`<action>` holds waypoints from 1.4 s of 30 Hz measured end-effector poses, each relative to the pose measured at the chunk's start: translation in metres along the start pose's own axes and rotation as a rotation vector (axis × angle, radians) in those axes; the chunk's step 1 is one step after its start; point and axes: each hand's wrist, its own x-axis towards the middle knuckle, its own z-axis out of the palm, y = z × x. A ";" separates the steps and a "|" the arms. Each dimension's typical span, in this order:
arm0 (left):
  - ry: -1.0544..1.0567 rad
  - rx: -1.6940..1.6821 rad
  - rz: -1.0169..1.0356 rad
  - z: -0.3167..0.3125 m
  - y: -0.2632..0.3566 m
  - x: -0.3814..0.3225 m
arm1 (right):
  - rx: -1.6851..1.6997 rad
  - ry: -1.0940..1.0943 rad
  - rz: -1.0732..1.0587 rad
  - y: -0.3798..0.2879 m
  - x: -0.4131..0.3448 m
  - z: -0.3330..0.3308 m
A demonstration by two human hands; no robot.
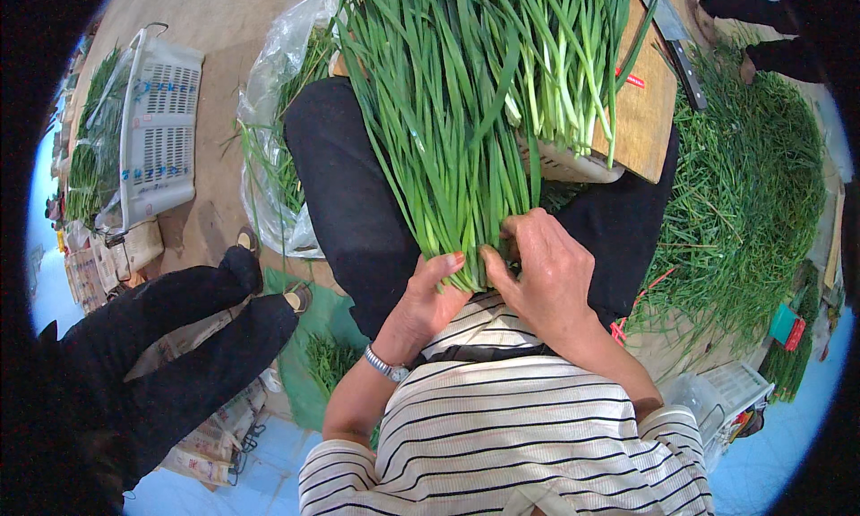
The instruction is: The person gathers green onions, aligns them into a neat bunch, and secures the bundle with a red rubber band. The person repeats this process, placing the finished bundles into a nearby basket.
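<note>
A large bunch of garlic chives (pixel 443 153) stretches from my lap to the top of the head view. My left hand (pixel 433 284) cups the pale stem ends, its thumb pressed across them. At the right edge of those stems, my right hand (pixel 551 267) has its fingers curled and its thumb against the bunch. What lies inside the right fingers is partly hidden. Beyond it, more chives (pixel 564 106) with white ends rest on a wooden board (pixel 641 130). Under them shows the rim of a white plastic basket (pixel 591 168).
A kitchen knife (pixel 685 76) lies at the board's right edge. Loose green leaves (pixel 739 180) cover the floor on the right. A clear plastic bag (pixel 269 79) of greens and a white crate (pixel 161 126) stand left. Other people's legs (pixel 195 314) (pixel 752 12) are at both sides.
</note>
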 end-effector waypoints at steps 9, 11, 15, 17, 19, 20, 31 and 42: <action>-0.054 0.063 -0.078 -0.001 0.002 0.002 | 0.519 -0.071 0.234 0.009 -0.011 -0.002; -0.037 0.091 -0.098 0.001 0.002 0.002 | 0.576 -0.098 0.299 0.012 -0.015 -0.003; -0.073 0.093 -0.129 -0.006 0.000 0.005 | 0.841 -0.032 0.438 0.012 -0.021 0.001; -0.073 0.080 -0.127 -0.008 0.000 0.006 | 1.002 -0.019 0.527 0.009 -0.020 -0.002; -0.056 0.078 -0.147 -0.002 0.001 0.004 | 1.074 -0.014 0.567 0.010 -0.022 -0.002; -0.047 0.076 -0.158 -0.001 0.002 0.003 | 1.065 -0.013 0.563 0.014 -0.026 0.001; 0.047 0.213 -0.120 0.007 -0.002 0.007 | 0.926 0.000 0.560 0.010 -0.021 0.003; 0.069 0.048 -0.152 0.015 -0.006 0.006 | 0.538 0.024 -0.095 0.014 -0.035 -0.020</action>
